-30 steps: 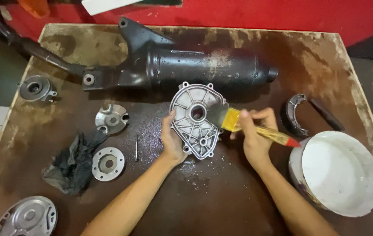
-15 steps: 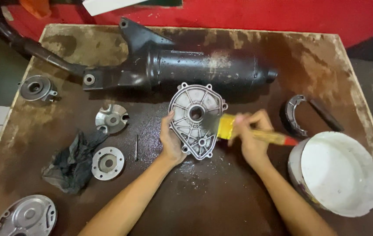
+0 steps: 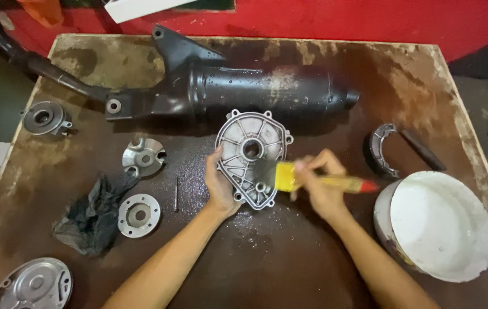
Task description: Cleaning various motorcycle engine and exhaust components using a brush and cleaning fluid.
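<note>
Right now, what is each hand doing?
Left hand: fingers closed on the edge of the metal cover, steadying it.
Right hand: closed around the paintbrush, bristles on the cover.

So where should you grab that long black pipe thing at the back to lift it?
Probably by the thick round body of the black pipe, from above. It lies flat across the table with that stretch bare, while its thin bent neck at the left end would tip.

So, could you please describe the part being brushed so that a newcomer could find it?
Find the long black exhaust muffler across the brown table. Just below its middle lies a ribbed, grey cast-metal cover with a round central hole. Unlike the small round discs, it is shield-shaped.
</note>
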